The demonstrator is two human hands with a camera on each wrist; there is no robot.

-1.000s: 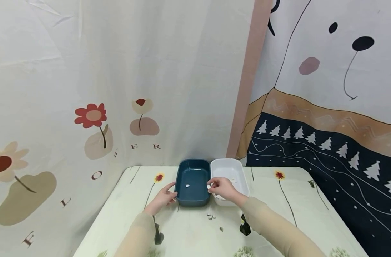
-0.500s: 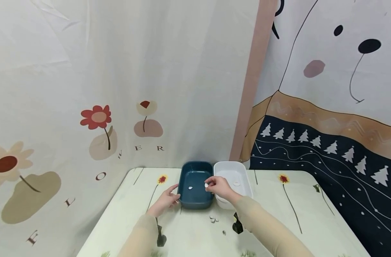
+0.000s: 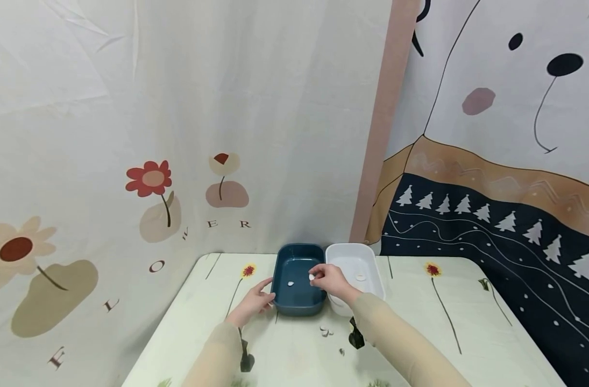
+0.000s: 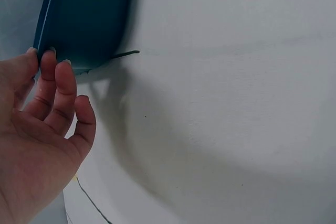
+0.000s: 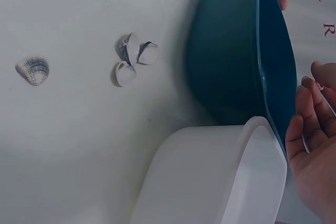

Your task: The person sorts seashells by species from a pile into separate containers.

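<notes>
Two forearms in beige sleeves (image 3: 404,341) reach from the near side over a pale, flower-printed table (image 3: 294,355), angling inward toward a pair of tubs set side by side. Stretched forward on the left, the left hand (image 3: 253,302) pinches the left rim of the blue tub (image 3: 298,311), thumb on one side and fingertips on the other, the remaining fingers loosely bent. From the right, the right hand (image 3: 330,278) crosses the white tub (image 3: 341,308), its fingertips over the right part of the blue tub; thumb and finger close together on a small white piece (image 3: 311,277), mostly hidden. One white shell (image 3: 290,284) lies inside the blue tub, left of those fingertips, and a pale disc (image 3: 360,278) inside the white one. Nearer on the table sit three clustered shells (image 5: 129,51) and a lone ribbed shell (image 5: 34,71).
</notes>
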